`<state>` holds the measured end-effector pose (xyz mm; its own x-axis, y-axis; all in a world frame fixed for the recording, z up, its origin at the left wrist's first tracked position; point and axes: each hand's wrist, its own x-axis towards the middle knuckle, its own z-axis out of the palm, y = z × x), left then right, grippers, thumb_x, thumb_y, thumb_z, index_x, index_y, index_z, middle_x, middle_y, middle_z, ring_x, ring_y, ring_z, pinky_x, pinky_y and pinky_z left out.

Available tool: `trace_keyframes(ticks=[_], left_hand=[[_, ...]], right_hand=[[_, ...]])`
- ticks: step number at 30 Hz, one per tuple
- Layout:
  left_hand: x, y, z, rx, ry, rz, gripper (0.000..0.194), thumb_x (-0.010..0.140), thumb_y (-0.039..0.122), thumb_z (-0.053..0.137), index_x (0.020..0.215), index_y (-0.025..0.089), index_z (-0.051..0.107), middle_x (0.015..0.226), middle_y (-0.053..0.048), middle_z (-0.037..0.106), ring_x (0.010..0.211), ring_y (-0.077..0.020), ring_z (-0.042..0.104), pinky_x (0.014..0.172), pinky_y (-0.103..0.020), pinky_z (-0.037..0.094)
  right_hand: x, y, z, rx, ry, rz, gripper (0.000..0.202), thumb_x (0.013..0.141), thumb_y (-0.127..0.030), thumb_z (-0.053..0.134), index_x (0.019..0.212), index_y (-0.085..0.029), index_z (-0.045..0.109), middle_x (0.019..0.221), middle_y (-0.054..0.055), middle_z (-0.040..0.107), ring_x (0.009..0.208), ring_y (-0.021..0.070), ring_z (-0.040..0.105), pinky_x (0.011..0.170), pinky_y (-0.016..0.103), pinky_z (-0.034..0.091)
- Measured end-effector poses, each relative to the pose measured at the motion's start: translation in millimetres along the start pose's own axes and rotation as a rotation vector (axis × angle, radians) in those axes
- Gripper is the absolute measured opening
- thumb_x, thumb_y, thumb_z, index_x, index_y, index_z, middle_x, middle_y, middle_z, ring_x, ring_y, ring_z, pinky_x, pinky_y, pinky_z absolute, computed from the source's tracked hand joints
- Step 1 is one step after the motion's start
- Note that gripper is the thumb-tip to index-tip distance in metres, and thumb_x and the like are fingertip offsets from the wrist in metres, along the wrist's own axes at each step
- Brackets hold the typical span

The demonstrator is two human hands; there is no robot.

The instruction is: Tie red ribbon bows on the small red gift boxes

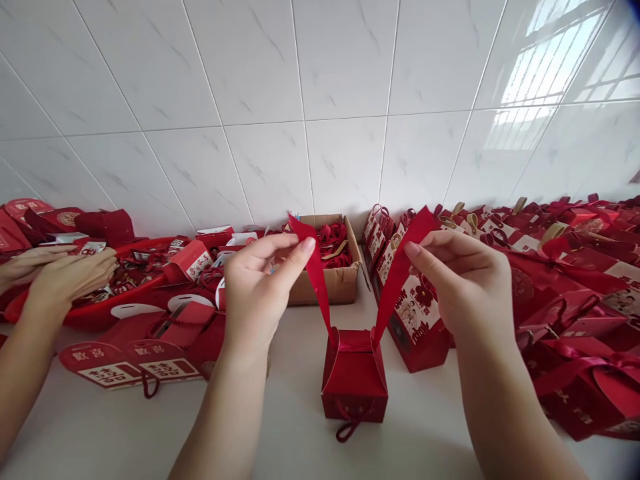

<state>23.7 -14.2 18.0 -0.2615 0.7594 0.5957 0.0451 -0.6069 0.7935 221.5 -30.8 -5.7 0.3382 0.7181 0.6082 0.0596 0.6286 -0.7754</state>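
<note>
A small red gift box stands upright on the white table, its top folded together and a dark red cord loop hanging at its front. A red ribbon runs through the top of the box, and its two ends rise in a V. My left hand pinches one end between thumb and forefinger. The other end is pinched by my right hand, at about the same height. Both ribbon tips stick out past my fingers. The ribbon looks fairly taut and is not tied.
Behind the box is a cardboard carton of red ribbons. Finished-looking red boxes crowd the right side. Open red boxes lie at left, before a red basin of small packets. Another person's hands hold packets there. A tiled wall rises behind.
</note>
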Motion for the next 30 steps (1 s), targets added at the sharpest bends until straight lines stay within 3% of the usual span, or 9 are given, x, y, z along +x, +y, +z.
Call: trace_keyframes(ticks=[4,8,14,21,25,30], left_hand=[[3,8,6.4,0.015,-0.170,-0.001,0.010,0.070,0.029,0.074,0.073,0.019,0.073,0.062,0.002,0.064,0.059,-0.0106,0.055,0.056,-0.023,0.044],[-2,8,13.5,0.016,-0.109,0.124,0.007,0.070,0.025,0.074,0.068,0.019,0.072,0.059,0.002,0.063,0.057,-0.0098,0.054,0.054,-0.023,0.044],[-5,-7,16.9,0.008,0.019,0.276,0.008,0.070,0.022,0.076,0.077,0.020,0.073,0.071,0.001,0.070,0.066,-0.0116,0.062,0.063,-0.024,0.051],[-4,-5,17.0,-0.075,-0.064,0.255,0.007,0.073,0.021,0.073,0.080,0.021,0.072,0.077,0.001,0.071,0.070,-0.0105,0.064,0.063,-0.022,0.051],[-7,-3,17.6,-0.128,-0.151,0.243,0.006,0.074,0.020,0.073,0.079,0.023,0.072,0.075,0.002,0.070,0.069,-0.0101,0.063,0.066,-0.024,0.051],[-13,-1,22.3,-0.098,-0.330,0.225,0.007,0.074,0.021,0.073,0.079,0.025,0.074,0.078,-0.001,0.063,0.080,-0.0135,0.058,0.072,-0.028,0.051]], right_hand=[[4,3,3,0.036,-0.002,-0.003,0.007,0.074,-0.026,0.074,0.076,-0.023,0.068,0.070,0.000,0.066,0.062,0.0124,0.062,0.053,0.023,0.051],[7,3,8,0.117,0.004,-0.022,0.008,0.073,-0.026,0.074,0.074,-0.019,0.068,0.068,0.000,0.066,0.061,0.0107,0.061,0.054,0.021,0.050],[5,3,13,0.130,0.008,-0.041,0.007,0.074,-0.024,0.074,0.073,-0.020,0.068,0.067,-0.001,0.065,0.062,0.0106,0.061,0.055,0.021,0.050],[1,3,17,0.160,-0.017,-0.052,0.008,0.078,-0.020,0.071,0.074,-0.021,0.064,0.065,-0.002,0.061,0.060,0.0085,0.059,0.052,0.018,0.047],[-3,-2,18,0.162,-0.110,-0.001,0.007,0.085,-0.024,0.061,0.081,-0.023,0.057,0.063,-0.002,0.060,0.057,0.0121,0.062,0.051,0.023,0.052],[-8,-7,20,0.083,-0.364,0.070,0.004,0.084,-0.023,0.062,0.086,-0.020,0.061,0.062,-0.001,0.062,0.048,0.0103,0.059,0.042,0.020,0.049]])
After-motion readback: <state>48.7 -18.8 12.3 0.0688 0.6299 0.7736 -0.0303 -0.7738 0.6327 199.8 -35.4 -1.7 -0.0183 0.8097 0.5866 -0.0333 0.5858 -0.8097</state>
